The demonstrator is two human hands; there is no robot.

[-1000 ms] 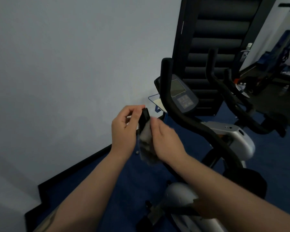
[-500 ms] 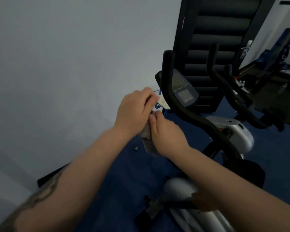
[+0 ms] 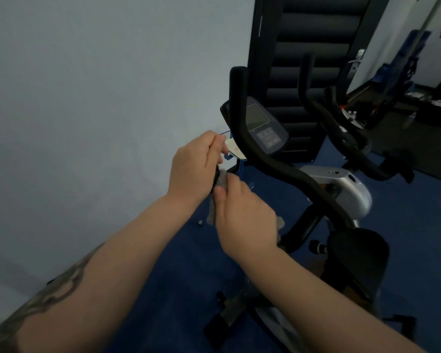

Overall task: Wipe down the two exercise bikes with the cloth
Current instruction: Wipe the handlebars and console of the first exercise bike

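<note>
The near exercise bike [image 3: 341, 186] has a silver body, a grey console [image 3: 262, 126] and black curved handlebars [image 3: 267, 161]. My left hand [image 3: 195, 166] grips the end of its left handlebar from above, hiding most of it. Just below, my right hand [image 3: 245, 217] holds a grey cloth [image 3: 222, 180] wrapped against that same bar. Only scraps of cloth show between and under my hands. The second bike [image 3: 346, 133], all black, stands behind to the right.
A pale wall [image 3: 87, 98] runs close on the left. A black padded panel [image 3: 308, 59] stands behind the bikes. The black seat [image 3: 357, 253] is at lower right, above blue carpet [image 3: 178, 263]. Dark gym gear [image 3: 405, 72] fills the far right.
My left hand has shifted from the side of the handlebar end to over its top. My right hand with the cloth has stayed just beneath it.
</note>
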